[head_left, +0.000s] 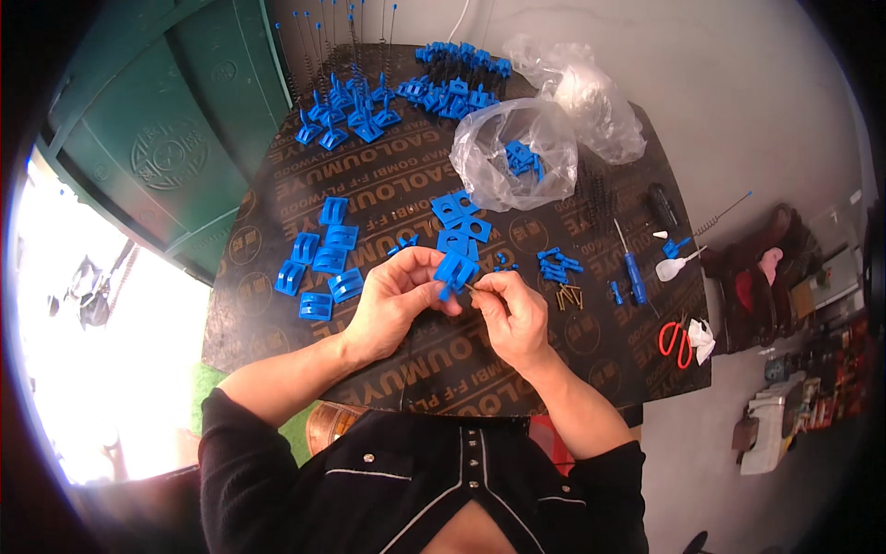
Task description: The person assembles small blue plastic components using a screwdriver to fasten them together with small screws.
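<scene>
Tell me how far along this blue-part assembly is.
Done, apparently: assembled blue pieces with wire stems stand at the board's far end. In hand: the left hand holds a blue plastic part while the right hand pinches a small pin against it. Left: loose blue clips, flat plates, brass pins.

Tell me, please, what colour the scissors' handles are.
Red, on the scissors, seen in the head view.

daylight floods in from the left, where a patch by the green door [175, 138] is blown out to pure white. the dark board [388, 194] is evenly lit with soft shadows. fisheye bending curves edges, corners go black, and the rim blurs slightly.
</scene>
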The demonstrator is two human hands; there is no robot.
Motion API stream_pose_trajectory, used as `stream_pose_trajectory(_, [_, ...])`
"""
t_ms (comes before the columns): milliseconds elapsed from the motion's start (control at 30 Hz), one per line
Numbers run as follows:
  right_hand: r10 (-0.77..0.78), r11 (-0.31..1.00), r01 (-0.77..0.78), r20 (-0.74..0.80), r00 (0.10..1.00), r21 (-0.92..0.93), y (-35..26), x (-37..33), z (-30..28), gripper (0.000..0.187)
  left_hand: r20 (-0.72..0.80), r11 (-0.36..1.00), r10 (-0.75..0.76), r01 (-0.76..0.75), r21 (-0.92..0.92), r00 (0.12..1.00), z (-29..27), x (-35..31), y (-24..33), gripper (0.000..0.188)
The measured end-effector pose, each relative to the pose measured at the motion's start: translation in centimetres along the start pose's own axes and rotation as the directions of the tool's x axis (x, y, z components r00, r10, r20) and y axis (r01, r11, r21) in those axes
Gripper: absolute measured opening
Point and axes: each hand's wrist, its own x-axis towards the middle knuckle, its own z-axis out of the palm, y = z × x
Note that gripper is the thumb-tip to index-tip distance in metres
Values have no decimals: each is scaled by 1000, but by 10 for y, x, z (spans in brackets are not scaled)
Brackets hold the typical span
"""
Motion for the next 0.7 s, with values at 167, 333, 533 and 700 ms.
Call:
stream_pose_trajectory(167, [163,974,-165,23,986,155,3,-1,2,7,28,988,63,-67,137,998,2,-4,-2,22])
stream_pose_trajectory(333, [464,775,-503,196,864,382,3,-4,4,11,21,934,168,-166,317,986,4,-10,-5,21])
stream_pose_trajectory(533, [539,513,-594,306,785,620,-6,1,3,14,125,622,423,-388,680,897,5,-9,-2,17])
stream_pose_trajectory(700, [525,474,-583,319,789,660,-7,2,3,15,303,398,549,-563,724,779,8,-5,4,24])
